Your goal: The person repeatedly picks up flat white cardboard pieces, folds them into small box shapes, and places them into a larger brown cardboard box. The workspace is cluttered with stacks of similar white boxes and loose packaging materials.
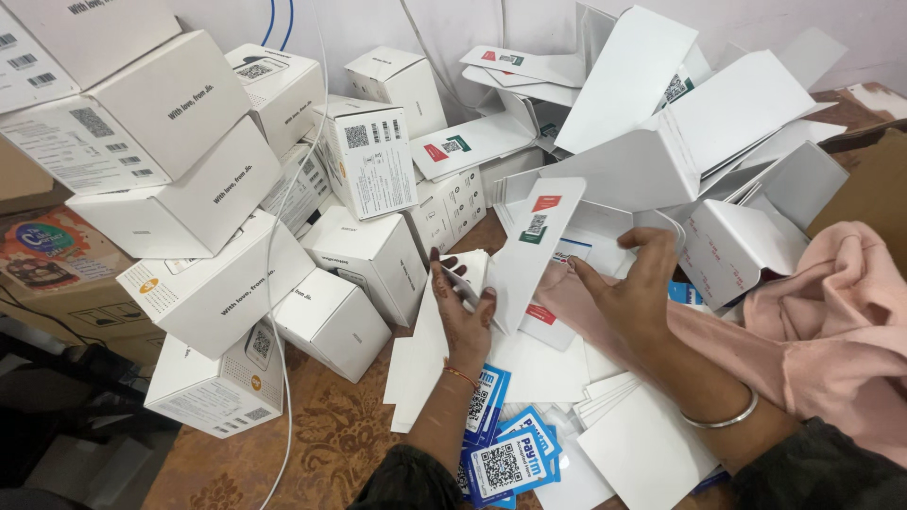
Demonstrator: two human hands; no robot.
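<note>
Folding step, by the look: left hand (465, 316) and right hand (631, 283) both pinch a flat white cardboard box blank (529, 247) above the littered brown table (331, 439), creases wanting pressing next.

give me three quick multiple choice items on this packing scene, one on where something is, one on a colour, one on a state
1. Where is the stack of closed white boxes?
A. left of the hands
B. on the pink cloth
C. under the blue cards

2. What colour is the cloth at the right?
A. green
B. pink
C. black

3. What state is the white carton between the hands in?
A. sealed shut
B. crushed
C. flat, unfolded

Answers:
1 A: the boxes pile up at the left of the table.
2 B: it is pale pink beside the right hand.
3 C: the left hand and right hand hold it as a flat sheet.
</note>
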